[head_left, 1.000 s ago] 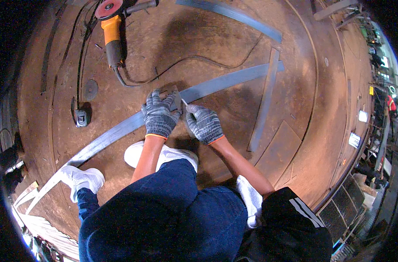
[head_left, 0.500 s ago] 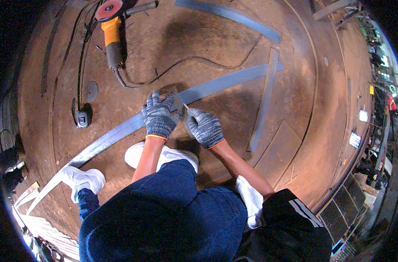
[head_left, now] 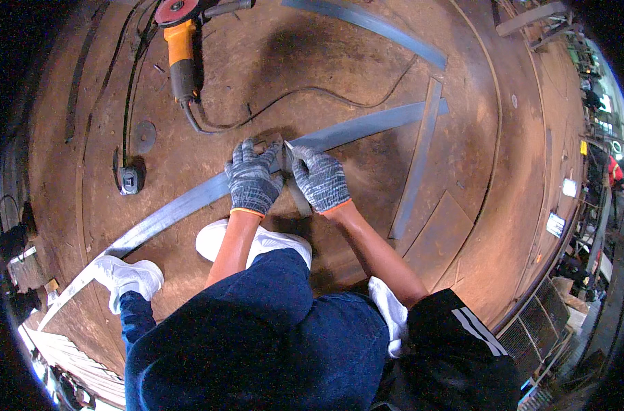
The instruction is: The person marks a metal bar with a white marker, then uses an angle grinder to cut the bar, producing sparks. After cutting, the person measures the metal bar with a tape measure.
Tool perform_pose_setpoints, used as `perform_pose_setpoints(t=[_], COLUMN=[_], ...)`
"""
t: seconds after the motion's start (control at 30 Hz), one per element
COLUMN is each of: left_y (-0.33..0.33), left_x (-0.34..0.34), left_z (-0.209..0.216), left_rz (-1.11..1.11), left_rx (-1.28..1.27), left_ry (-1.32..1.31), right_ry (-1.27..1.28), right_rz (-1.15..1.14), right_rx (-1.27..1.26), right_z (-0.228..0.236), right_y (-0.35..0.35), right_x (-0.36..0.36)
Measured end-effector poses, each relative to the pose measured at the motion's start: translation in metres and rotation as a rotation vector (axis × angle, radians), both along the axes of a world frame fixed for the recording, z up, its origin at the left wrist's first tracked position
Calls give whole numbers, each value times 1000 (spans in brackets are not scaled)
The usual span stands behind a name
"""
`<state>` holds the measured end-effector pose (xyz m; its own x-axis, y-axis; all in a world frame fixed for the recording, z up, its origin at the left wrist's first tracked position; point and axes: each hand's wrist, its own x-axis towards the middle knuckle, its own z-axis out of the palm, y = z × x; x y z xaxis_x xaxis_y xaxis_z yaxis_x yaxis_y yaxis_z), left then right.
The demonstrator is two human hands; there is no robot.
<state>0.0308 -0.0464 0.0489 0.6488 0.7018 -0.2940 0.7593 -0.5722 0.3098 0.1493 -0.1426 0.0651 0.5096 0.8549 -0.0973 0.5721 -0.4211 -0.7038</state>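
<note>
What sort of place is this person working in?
Probably a metalworking shop: an orange-bodied angle grinder lies near a long flat metal strip, and a tape measure rests on the same rust-brown surface.

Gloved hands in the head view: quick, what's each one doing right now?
Left hand: open, fingers spread, laid over the long flat metal strip.
Right hand: closed, pinching a slim pale stick.
</note>
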Motion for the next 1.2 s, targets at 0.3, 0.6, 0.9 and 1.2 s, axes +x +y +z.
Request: perform_pose_setpoints(t=[0.3,0.6,0.9,1.2], left_y=[1,1,7,62], left_x=[1,-2,-5,-34], left_z=[1,-1,-10,-63], left_rz=[12,13,-27,-239], left_rx=[-4,2,42,246], left_ry=[48,53,15,-139], right_ry=[-49,-99,-89,480], right_rz=[76,156,-16,-354], right_rx=[-79,-107,74,50], right_z=[3,-3,1,11], right_y=[6,-13,-58,-78], right_x=[0,-5,-4,16])
